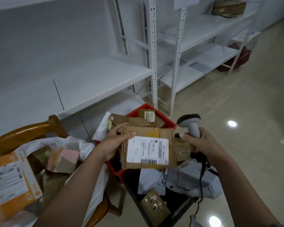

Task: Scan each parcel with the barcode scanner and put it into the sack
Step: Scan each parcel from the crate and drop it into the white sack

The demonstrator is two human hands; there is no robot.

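Two hands work above a red plastic crate [168,122] heaped with small cardboard parcels. The left hand [112,143] grips a flat brown cardboard parcel [148,149] by its left edge, thumb curled over the top face and fingers wrapped behind. The parcel lies with its long axis running left to right, its face tilted up toward the camera. Its cardboard is creased and ridged, with a strip of yellowish tape across the far edge. A white rectangular shipping label [147,149] covers most of the face, with a barcode along its near edge and blurred print above.

The right hand [198,143] has its fingers closed round the pale grey handle of the barcode scanner [191,124], just right of the parcel. The scanner stands nearly upright, its dark rounded head at the far end and a black cable hanging from the near end.

At the near left, a white plastic sack [75,145] sits open on a wooden chair [29,131], holding an orange box [13,177] and a pink-topped box [64,159]. White metal shelving [152,63] stands beyond.
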